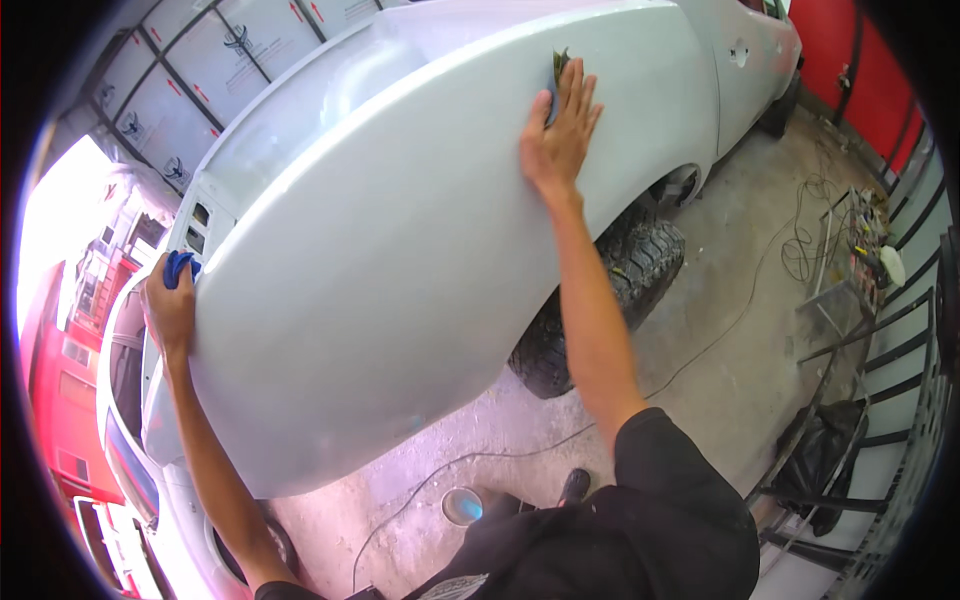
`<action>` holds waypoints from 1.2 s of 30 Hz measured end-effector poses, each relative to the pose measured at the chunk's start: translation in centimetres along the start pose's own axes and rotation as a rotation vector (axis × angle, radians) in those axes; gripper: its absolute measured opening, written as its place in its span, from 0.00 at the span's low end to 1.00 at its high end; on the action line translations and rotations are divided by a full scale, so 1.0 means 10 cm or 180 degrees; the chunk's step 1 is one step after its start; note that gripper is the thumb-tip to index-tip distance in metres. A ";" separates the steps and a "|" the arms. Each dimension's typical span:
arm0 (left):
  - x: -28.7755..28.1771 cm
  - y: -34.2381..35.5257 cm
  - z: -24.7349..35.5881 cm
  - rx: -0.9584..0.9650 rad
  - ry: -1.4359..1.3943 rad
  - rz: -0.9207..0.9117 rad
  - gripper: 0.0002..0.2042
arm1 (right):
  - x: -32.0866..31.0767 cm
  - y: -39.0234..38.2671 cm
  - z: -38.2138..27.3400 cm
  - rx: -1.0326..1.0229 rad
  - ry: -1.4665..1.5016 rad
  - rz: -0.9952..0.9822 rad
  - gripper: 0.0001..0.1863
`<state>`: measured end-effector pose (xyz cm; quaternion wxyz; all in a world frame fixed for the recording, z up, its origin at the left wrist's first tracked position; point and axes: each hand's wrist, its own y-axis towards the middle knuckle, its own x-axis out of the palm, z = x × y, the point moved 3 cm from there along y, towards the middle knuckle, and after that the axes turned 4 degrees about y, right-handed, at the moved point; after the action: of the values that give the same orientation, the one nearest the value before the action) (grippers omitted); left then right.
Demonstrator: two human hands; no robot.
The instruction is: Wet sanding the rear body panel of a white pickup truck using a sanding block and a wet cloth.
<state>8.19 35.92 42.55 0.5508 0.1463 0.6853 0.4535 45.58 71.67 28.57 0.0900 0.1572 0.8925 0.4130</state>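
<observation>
A pale grey-white pickup side panel (370, 230) curves across the middle of the view. My right hand (562, 135) lies against its upper part, fingers stretched upward. Between that hand and the panel is a folded grey sheet of sandpaper (552, 95), held under the fingers and thumb; most of it is covered. At the panel's rear left edge, my left hand (168, 312) has its fingers closed around a bunched blue cloth (180, 268).
Below the panel stands a black knobby tire (640, 265). On the concrete floor are a bucket (462, 506) with bluish contents and a long cable (500, 455). To the right stand a metal rack (850, 330) and a black plastic bag (822, 450). Another vehicle (125, 370) is at left.
</observation>
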 end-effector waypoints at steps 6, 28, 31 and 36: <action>-0.07 -0.04 -0.16 -0.0060 -0.0021 0.0096 0.11 | 0.19 -1.39 -0.54 -0.0537 0.0252 -0.0542 0.38; -0.06 0.00 -0.11 -0.0065 0.0069 -0.0067 0.11 | 0.06 -0.96 -0.17 -0.0815 0.0124 -0.0477 0.40; 0.03 0.06 0.03 0.0009 0.0041 -0.0112 0.10 | -0.12 -0.13 0.16 0.0049 0.0006 -0.0095 0.40; -0.07 -0.03 -0.04 0.0214 -0.0061 0.0195 0.09 | 0.08 -1.55 -0.29 -0.0381 0.0282 -0.0432 0.41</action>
<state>8.14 35.09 42.78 0.5379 0.1900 0.6900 0.4455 40.75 60.48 18.54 0.0874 0.0723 0.8779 0.4652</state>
